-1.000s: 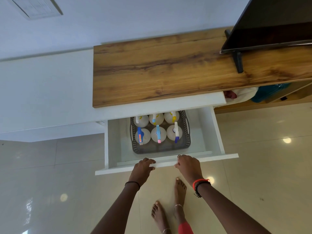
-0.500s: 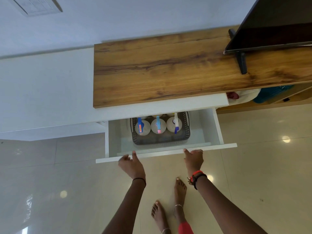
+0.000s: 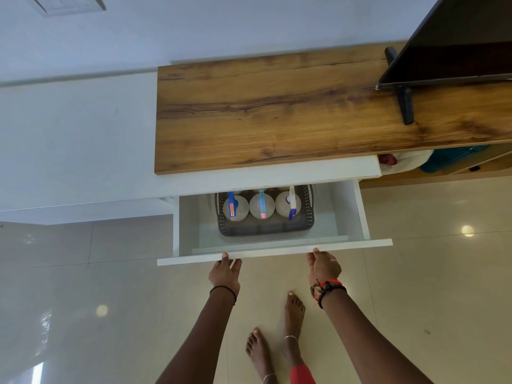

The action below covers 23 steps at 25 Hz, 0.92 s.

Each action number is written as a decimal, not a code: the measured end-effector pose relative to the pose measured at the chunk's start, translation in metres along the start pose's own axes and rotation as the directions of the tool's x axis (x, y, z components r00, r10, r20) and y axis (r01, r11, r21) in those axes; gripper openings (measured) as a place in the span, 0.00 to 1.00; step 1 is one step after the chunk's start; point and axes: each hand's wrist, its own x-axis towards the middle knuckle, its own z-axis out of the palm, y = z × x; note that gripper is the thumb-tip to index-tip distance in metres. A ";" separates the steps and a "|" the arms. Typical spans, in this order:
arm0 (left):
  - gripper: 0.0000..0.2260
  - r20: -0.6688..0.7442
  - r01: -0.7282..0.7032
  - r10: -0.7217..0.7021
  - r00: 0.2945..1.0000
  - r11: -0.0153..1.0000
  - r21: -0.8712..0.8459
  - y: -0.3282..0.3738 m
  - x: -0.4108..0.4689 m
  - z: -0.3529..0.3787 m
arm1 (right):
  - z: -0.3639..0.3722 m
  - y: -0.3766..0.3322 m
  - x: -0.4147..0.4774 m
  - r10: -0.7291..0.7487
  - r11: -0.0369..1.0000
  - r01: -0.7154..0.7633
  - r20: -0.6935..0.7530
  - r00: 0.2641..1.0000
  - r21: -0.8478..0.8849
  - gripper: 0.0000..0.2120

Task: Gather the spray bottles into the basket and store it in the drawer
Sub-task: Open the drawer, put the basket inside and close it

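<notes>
now | left grip (image 3: 225,274), right grip (image 3: 322,266): fingers straight, pressing drawer front (image 3: 274,255) | basket (image 3: 266,229) of spray bottles (image 3: 261,206) inside, beyond both

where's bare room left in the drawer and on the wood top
In the drawer, bare floor lies between the basket and the left wall, between it and the right wall, and in a narrow strip behind the drawer front. The wooden top is bare from its left end to the TV foot. Crowded: the basket, packed with spray bottles.
</notes>
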 end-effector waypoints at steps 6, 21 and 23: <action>0.19 0.016 0.001 0.001 1.000 0.996 -0.090 0.011 -0.006 0.011 | 0.012 -0.009 -0.001 -0.002 1.000 0.002 0.016 1.000 -0.006 0.17; 0.33 0.079 0.160 -0.140 0.987 0.904 -0.397 0.067 0.017 0.051 | 0.061 -0.067 0.005 0.133 0.976 -0.156 0.149 0.980 0.154 0.29; 0.36 0.100 0.172 -0.142 0.985 0.887 -0.429 0.074 0.019 0.054 | 0.067 -0.075 0.005 0.126 0.976 -0.155 0.183 0.975 0.155 0.34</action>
